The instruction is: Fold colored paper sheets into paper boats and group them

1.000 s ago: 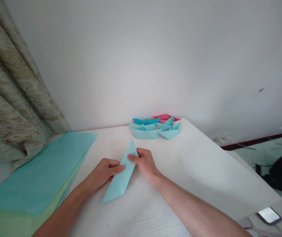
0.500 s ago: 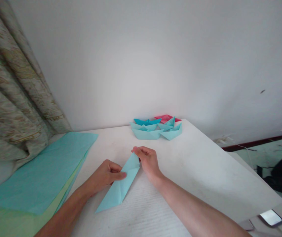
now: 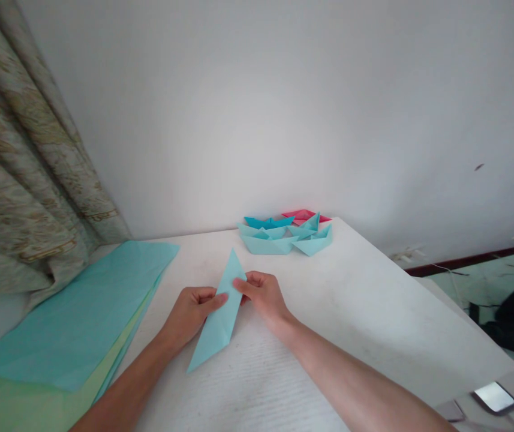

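Note:
A folded light-blue paper (image 3: 218,330) with pointed ends is held slantwise above the white table, its upper tip pointing away from me. My left hand (image 3: 198,306) pinches its left edge, thumb on top near the middle. On the opposite edge, a little higher up, my right hand (image 3: 261,294) grips the paper with the thumb on its face. The fingers beneath the paper are partly hidden.
Several folded paper boats, light blue (image 3: 268,243), darker blue (image 3: 269,223) and red (image 3: 304,216), stand by the wall. Large blue sheets (image 3: 81,312) over green ones (image 3: 18,402) lie at the left beside a curtain (image 3: 27,156). The white table (image 3: 373,324) ends at the right.
The folded paper has turned more upright and moved slightly away from me. My right hand has shifted from its upper tip down to the right edge; my left hand has moved slightly up.

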### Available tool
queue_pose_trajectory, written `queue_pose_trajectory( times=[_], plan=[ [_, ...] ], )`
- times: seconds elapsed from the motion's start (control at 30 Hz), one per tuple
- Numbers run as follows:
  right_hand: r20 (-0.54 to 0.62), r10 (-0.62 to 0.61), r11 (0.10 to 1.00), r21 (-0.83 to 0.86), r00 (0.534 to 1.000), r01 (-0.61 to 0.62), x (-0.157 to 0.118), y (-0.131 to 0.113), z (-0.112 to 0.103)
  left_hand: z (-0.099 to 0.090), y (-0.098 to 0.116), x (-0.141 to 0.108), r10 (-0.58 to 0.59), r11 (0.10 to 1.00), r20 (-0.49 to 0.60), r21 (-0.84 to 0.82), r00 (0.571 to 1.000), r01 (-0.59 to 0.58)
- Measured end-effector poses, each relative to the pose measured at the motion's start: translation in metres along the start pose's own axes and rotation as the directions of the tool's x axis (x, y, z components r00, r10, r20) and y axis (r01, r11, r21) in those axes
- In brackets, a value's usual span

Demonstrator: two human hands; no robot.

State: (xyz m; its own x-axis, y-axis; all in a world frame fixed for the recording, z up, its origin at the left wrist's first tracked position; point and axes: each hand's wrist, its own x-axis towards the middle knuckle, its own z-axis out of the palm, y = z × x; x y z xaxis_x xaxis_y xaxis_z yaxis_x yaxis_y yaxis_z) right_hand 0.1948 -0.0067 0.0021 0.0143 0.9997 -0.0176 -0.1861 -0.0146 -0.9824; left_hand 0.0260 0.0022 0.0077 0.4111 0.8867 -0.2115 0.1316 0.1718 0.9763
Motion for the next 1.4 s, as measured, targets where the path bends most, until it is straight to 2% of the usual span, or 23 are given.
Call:
queue_pose_trajectory(
  times=[0.13,0.37,0.47,0.67,0.8,0.83,0.9,0.97,1.03,1.17,1.33,1.4],
  plan=[
    [0.014,0.014,1.000,-0.019,1.000,-0.014,-0.002,-0.002,0.002,0.000,0.002,-0.001,0.019,1.000,-0.002,-0.014,1.000,-0.019],
    [-0.023,-0.062,0.991,-0.121,0.998,0.059,-0.007,-0.006,0.002,0.001,0.000,0.000,0.026,1.000,0.107,-0.006,0.994,-0.026],
    [-0.003,-0.088,0.989,-0.116,0.996,0.087,-0.008,-0.006,0.002,0.001,-0.001,-0.001,0.059,0.998,0.093,0.012,0.994,-0.061],
    [0.135,-0.053,0.996,-0.066,0.989,0.063,-0.013,-0.008,0.005,0.000,-0.004,0.000,0.095,0.995,0.029,-0.036,0.995,-0.094],
    [0.085,-0.041,0.991,-0.123,0.996,0.051,-0.013,-0.005,0.006,0.001,-0.002,-0.001,0.106,0.993,0.085,0.036,0.991,-0.109],
    [0.082,-0.041,0.989,-0.139,0.996,0.052,-0.013,-0.004,0.006,0.001,-0.001,-0.001,0.120,0.990,0.074,0.070,0.990,-0.125],
    [0.134,-0.039,0.986,-0.157,0.990,0.060,-0.012,-0.002,0.006,0.002,0.000,-0.002,0.176,0.971,-0.015,0.168,0.984,-0.171],
    [0.236,-0.011,0.982,-0.182,0.972,0.056,-0.012,-0.002,0.006,0.004,0.001,-0.003,0.263,0.935,-0.137,0.280,0.955,-0.217],
    [0.316,0.031,0.975,-0.217,0.948,0.041,-0.013,-0.003,0.005,0.006,0.001,-0.004,0.336,0.898,-0.210,0.365,0.918,-0.246],
    [0.386,0.073,0.977,-0.212,0.920,0.012,-0.017,-0.006,0.006,0.010,0.002,-0.007,0.396,0.865,-0.238,0.421,0.887,-0.273],
    [0.507,0.186,0.970,-0.231,0.841,-0.076,-0.022,-0.005,0.007,0.013,0.004,-0.009,0.377,0.884,-0.332,0.407,0.865,-0.229],
    [0.506,0.193,0.967,-0.241,0.841,-0.077,-0.024,-0.005,0.007,0.013,0.004,-0.008,0.378,0.883,-0.329,0.408,0.866,-0.230]
  ],
)
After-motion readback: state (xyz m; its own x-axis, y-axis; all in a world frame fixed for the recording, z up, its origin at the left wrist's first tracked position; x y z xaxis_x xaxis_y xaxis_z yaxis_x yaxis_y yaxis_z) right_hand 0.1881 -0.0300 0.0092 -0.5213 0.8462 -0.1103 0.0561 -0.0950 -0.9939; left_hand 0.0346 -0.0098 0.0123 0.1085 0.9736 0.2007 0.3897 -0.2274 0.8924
